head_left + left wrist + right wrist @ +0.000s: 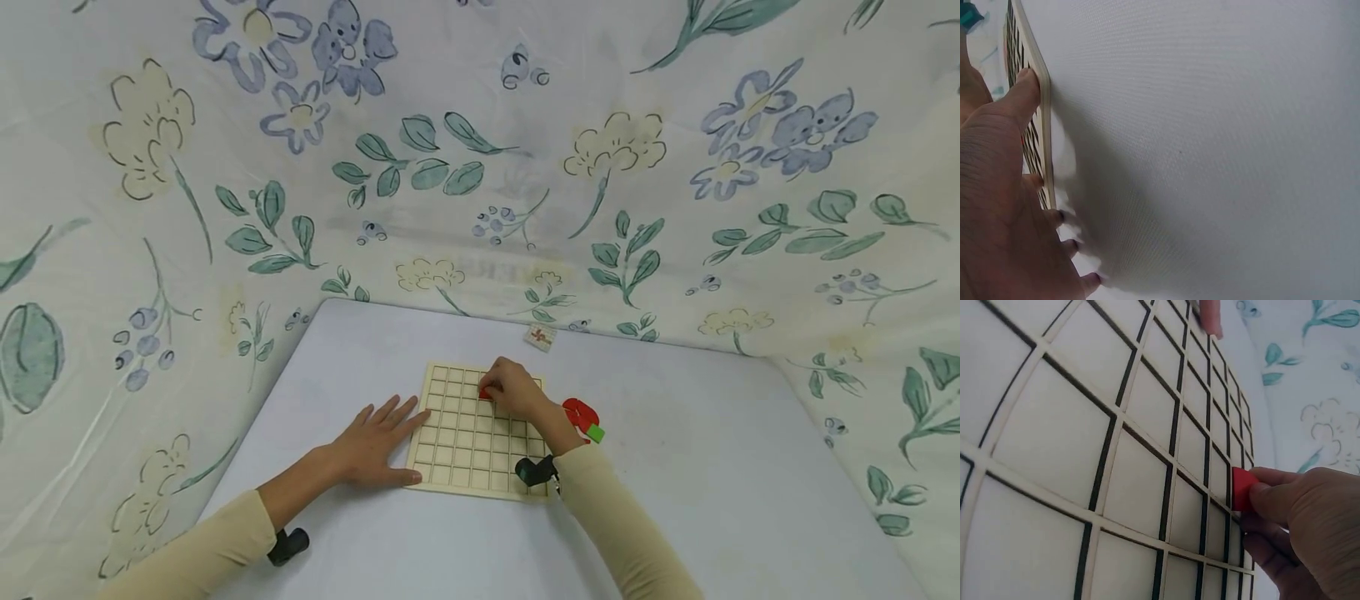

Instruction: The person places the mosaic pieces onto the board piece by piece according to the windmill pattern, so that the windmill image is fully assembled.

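Observation:
A pale wooden grid board [457, 450] with square cells lies on the white table. My right hand [517, 390] is over its far part and pinches a small flat red piece [1243, 489] between thumb and fingers, at one of the cells. My left hand [375, 446] is spread out at the board's left side, fingers straight. Its thumb [1022, 94] rests on the board's near rim, and another fingertip touches the left rim. The lower part of the red piece's cell is partly hidden by my right fingers.
Right of the board lie several red pieces [579, 412] with a green square [596, 433] beside them. Behind the board is a small pale tile [540, 337] with a red pattern. Floral cloth [465, 225] hangs around the white table [697, 467].

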### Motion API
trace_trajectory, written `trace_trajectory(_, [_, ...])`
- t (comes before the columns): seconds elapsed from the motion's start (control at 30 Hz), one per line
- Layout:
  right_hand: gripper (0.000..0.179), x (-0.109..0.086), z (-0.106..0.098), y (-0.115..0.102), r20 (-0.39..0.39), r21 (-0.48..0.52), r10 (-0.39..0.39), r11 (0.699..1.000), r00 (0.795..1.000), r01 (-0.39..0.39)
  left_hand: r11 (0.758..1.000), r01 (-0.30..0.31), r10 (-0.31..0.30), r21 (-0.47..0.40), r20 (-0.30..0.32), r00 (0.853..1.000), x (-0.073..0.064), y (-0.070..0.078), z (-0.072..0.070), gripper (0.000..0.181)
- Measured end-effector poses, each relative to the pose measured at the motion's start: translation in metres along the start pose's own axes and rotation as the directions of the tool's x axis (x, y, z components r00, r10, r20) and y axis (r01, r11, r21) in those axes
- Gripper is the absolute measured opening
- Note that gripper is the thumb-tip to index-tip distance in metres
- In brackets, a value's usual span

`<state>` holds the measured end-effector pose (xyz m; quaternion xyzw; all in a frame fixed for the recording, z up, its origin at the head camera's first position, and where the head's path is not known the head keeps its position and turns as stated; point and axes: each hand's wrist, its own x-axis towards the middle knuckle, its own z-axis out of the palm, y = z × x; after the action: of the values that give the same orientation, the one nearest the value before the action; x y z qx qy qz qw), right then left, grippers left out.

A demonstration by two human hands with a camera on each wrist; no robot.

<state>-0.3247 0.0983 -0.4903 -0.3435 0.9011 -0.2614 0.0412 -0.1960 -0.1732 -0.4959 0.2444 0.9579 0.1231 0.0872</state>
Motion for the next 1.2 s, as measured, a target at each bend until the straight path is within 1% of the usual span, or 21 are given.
trace_trajectory(0.07, [0.015, -0.001, 0.0, -0.001, -0.018, -0.029, -0.014, 0.999, 1.0, 0.014, 1.0, -0.003, 0.003, 0.002, -0.004, 1.0, 0.001, 0.0, 0.0, 0.094])
trace_trajectory(0.17, [0.013, -0.006, -0.002, -0.002, -0.066, -0.109, -0.031, 0.994, 0.997, 0.023, 1.0, -0.011, 0.011, -0.003, -0.01, 1.0, 0.002, -0.001, -0.001, 0.094])
trace_trajectory(0.27, [0.012, -0.014, -0.004, -0.005, -0.101, -0.208, -0.049, 0.978, 0.994, 0.027, 1.0, -0.02, 0.02, -0.011, -0.016, 1.0, 0.002, -0.001, -0.001, 0.094])
trace_trajectory(0.33, [0.012, -0.019, -0.005, -0.006, -0.11, -0.258, -0.073, 0.965, 0.991, 0.043, 1.0, -0.024, 0.024, -0.016, -0.021, 0.999, 0.002, 0.0, -0.002, 0.094])
trace_trajectory(0.43, [0.015, -0.025, -0.006, -0.005, -0.123, -0.281, -0.099, 0.958, 0.987, 0.061, 1.0, -0.021, 0.021, -0.015, -0.021, 1.0, 0.002, 0.0, -0.002, 0.094])
trace_trajectory(0.5, [0.018, -0.029, -0.007, -0.001, -0.145, -0.269, -0.107, 0.961, 0.984, 0.064, 1.0, -0.016, 0.016, -0.02, -0.019, 1.0, 0.003, 0.001, -0.002, 0.094])
trace_trajectory(0.57, [0.02, -0.034, -0.011, 0.004, -0.168, -0.245, -0.09, 0.968, 0.982, 0.047, 1.0, -0.013, 0.012, -0.021, -0.014, 1.0, 0.004, 0.001, -0.002, 0.094])
trace_trajectory(0.63, [0.02, -0.04, -0.017, 0.011, -0.184, -0.221, -0.045, 0.975, 0.982, 0.003, 1.0, 0.0, 0.0, -0.015, -0.004, 1.0, 0.005, 0.001, -0.001, 0.095])
trace_trajectory(0.73, [0.019, -0.051, -0.03, 0.022, -0.202, -0.203, 0.06, 0.974, 0.978, -0.102, 1.0, 0.015, -0.015, 0.003, 0.004, 1.0, 0.006, 0.001, 0.0, 0.096])
trace_trajectory(0.83, [0.019, -0.065, -0.043, 0.036, -0.217, -0.217, 0.155, 0.955, 0.964, -0.203, 1.0, 0.025, -0.025, 0.003, -0.002, 1.0, 0.006, 0.001, 0.001, 0.097])
trace_trajectory(0.9, [0.019, -0.076, -0.051, 0.045, -0.215, -0.236, 0.213, 0.936, 0.953, -0.262, 1.0, 0.027, -0.027, -0.008, -0.006, 1.0, 0.005, 0.002, 0.001, 0.097])
trace_trajectory(0.97, [0.022, -0.086, -0.057, 0.052, -0.196, -0.242, 0.279, 0.915, 0.94, -0.322, 1.0, 0.028, -0.028, -0.015, -0.007, 1.0, 0.004, 0.002, 0.001, 0.097])
trace_trajectory(1.03, [0.027, -0.096, -0.06, 0.057, -0.169, -0.24, 0.347, 0.893, 0.922, -0.38, 0.999, 0.034, -0.034, -0.006, -0.002, 0.999, 0.003, 0.001, 0.003, 0.098])
trace_trajectory(1.1, [0.031, -0.102, -0.061, 0.061, -0.146, -0.238, 0.392, 0.877, 0.908, -0.417, 0.999, 0.034, -0.034, -0.006, -0.001, 0.999, 0.003, 0.0, 0.003, 0.098])
trace_trajectory(1.2, [0.037, -0.108, -0.061, 0.063, -0.132, -0.232, 0.422, 0.866, 0.897, -0.442, 0.999, 0.036, -0.036, -0.006, -0.005, 0.999, 0.003, 0.001, 0.005, 0.097])
